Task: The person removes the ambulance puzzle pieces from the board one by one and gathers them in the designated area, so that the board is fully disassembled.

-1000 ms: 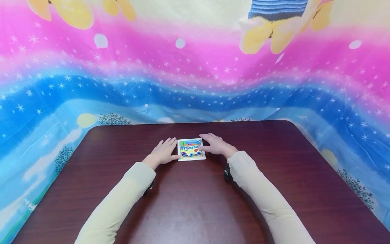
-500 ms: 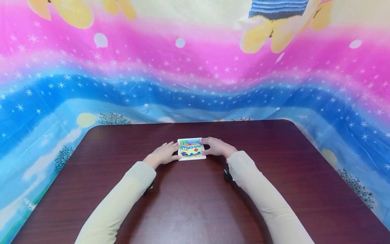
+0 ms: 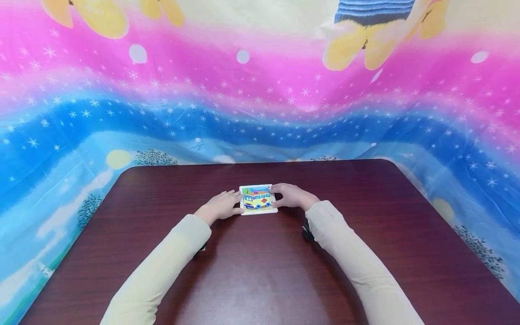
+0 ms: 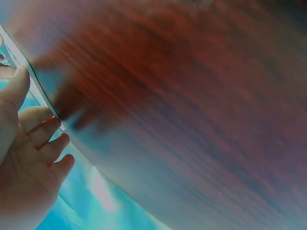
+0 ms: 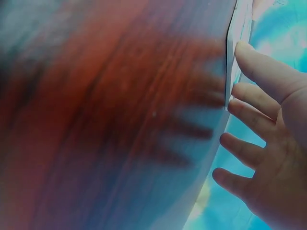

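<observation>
A small, flat picture board (image 3: 257, 200) with a white frame lies on the dark table, showing a cartoon yellow ambulance with a red cross. My left hand (image 3: 219, 205) touches its left edge, thumb toward the near corner and the other fingers farther back. On the opposite side, my right hand (image 3: 295, 197) touches the right edge, fingertips by the far corner and thumb near the front. Both wrist views show the board (image 4: 37, 88) only as a thin edge. There the fingers of the left hand (image 4: 26, 163) and right hand (image 5: 276, 139) look extended and spread.
The brown wooden table (image 3: 252, 271) reaches out around the board on all sides. Behind it hangs a pink and blue patterned cloth (image 3: 260, 99). A dark device (image 3: 307, 231) sits under the right sleeve's cuff.
My right fingers and thumb have drawn back from over the picture to the board's right edge. The left fingers have lowered against the left edge. The head view has shifted slightly.
</observation>
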{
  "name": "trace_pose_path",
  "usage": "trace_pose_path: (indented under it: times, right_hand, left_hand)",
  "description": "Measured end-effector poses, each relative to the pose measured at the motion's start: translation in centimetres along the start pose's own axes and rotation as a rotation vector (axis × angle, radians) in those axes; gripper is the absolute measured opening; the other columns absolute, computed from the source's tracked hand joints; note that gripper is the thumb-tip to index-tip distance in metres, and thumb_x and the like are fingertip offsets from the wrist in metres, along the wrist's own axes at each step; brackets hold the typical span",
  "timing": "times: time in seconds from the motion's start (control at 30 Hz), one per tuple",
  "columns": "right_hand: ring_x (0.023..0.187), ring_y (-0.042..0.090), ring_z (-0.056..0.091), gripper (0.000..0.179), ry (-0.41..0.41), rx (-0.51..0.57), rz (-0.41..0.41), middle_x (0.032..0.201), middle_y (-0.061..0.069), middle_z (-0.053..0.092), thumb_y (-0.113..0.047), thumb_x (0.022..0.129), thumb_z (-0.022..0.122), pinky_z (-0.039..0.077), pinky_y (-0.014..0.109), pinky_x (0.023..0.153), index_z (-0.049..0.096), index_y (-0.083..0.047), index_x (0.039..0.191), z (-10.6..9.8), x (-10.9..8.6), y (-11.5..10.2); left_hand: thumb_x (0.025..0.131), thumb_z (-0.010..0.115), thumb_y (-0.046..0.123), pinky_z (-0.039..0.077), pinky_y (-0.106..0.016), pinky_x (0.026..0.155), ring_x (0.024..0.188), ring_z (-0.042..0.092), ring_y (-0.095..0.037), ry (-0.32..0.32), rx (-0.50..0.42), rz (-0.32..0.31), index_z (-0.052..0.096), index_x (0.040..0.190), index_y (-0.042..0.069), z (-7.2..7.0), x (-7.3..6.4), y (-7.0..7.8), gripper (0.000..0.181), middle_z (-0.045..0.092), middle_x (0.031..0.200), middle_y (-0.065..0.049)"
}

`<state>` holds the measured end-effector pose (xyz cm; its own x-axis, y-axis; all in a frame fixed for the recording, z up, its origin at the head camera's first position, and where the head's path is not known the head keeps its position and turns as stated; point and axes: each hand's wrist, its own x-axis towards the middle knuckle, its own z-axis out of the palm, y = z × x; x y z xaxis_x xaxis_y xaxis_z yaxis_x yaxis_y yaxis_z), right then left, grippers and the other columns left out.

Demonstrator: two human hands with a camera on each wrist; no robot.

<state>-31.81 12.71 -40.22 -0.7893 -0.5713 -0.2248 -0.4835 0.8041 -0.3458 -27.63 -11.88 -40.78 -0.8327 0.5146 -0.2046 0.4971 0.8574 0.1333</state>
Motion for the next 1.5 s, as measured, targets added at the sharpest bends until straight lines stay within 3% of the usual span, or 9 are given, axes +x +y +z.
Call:
trace_pose_path:
  times: [0.2,0.5,0.83,1.1,1.5]
  right_hand:
    - [0.132,0.025,0.029,0.058,-0.014,-0.050,0.006,0.143,0.010,0.036,-0.029,0.087,0.065,0.028,0.043,0.104,0.044,-0.009,0.138,0.2,-0.7,-0.3]
    - [0.128,0.026,0.035,0.056,0.017,-0.135,-0.071,0.137,0.012,0.043,-0.031,0.085,0.066,0.030,0.044,0.103,0.050,-0.007,0.133,0.5,-2.9,-1.0]
    - [0.121,0.027,0.043,0.055,0.059,-0.166,-0.129,0.129,0.012,0.051,-0.032,0.081,0.071,0.034,0.045,0.099,0.056,-0.005,0.127,1.5,-5.5,-1.8]
    - [0.114,0.025,0.049,0.053,0.090,-0.216,-0.171,0.121,0.010,0.055,-0.033,0.079,0.072,0.038,0.044,0.095,0.059,-0.006,0.122,2.1,-7.4,-2.3]
    - [0.106,0.022,0.051,0.051,0.101,-0.163,-0.191,0.117,0.009,0.054,-0.030,0.079,0.073,0.043,0.041,0.091,0.059,-0.005,0.121,2.9,-8.4,-2.3]
  left_hand:
    - [0.093,0.051,0.039,0.021,-0.042,0.108,0.133,0.025,-0.031,-0.012,0.039,0.029,0.035,0.140,-0.001,0.1,-0.6,0.7,0.064,0.033,0.143,-0.017]
    - [0.090,0.055,0.043,0.022,-0.041,0.107,0.132,0.028,-0.030,-0.012,0.057,0.040,0.040,0.138,0.000,0.1,-2.1,2.2,0.066,0.036,0.142,-0.016]
    - [0.085,0.060,0.046,0.028,-0.040,0.105,0.128,0.036,-0.031,0.087,0.101,0.077,0.049,0.131,-0.001,1.4,-3.9,4.0,0.067,0.046,0.134,-0.017]
    - [0.083,0.064,0.044,0.030,-0.042,0.103,0.126,0.038,-0.035,0.145,0.067,0.119,0.053,0.127,-0.003,2.0,-5.4,5.2,0.065,0.047,0.132,-0.020]
    - [0.085,0.063,0.042,0.030,-0.040,0.103,0.126,0.037,-0.033,0.131,0.013,0.115,0.048,0.131,-0.004,2.5,-6.2,5.8,0.066,0.044,0.136,-0.018]
